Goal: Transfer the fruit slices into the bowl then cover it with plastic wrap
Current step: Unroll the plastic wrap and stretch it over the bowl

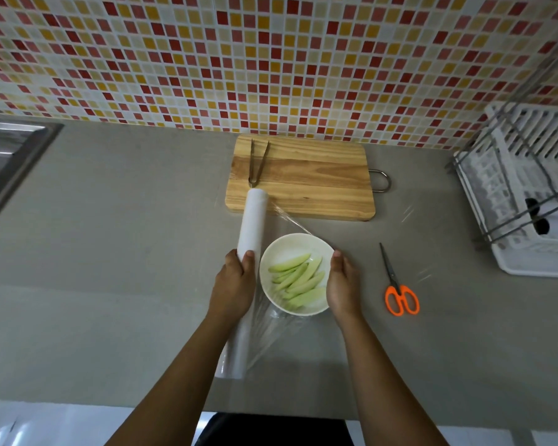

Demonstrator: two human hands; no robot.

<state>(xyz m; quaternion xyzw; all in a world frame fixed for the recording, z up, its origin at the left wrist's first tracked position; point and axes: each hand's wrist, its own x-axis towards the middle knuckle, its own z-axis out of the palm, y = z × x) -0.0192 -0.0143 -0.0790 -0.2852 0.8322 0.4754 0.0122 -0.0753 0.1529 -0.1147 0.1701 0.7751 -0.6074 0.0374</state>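
A white bowl (273, 252) sits on the grey counter and holds several pale green fruit slices (298, 280). A long white roll of plastic wrap (253, 220) lies just left of the bowl, and my left hand (234, 284) grips it near the middle. A clear sheet of wrap (290, 220) stretches from the roll across the bowl toward the right. My right hand (342, 286) is at the bowl's right rim with the thumb up; it seems to pinch the sheet's edge, though the film is hard to see there.
A wooden cutting board (316, 181) with metal tongs (257, 164) lies behind the bowl. Orange-handled scissors (398, 289) lie to the right. A white dish rack (529, 191) stands at the far right, a steel sink (10, 152) at the far left.
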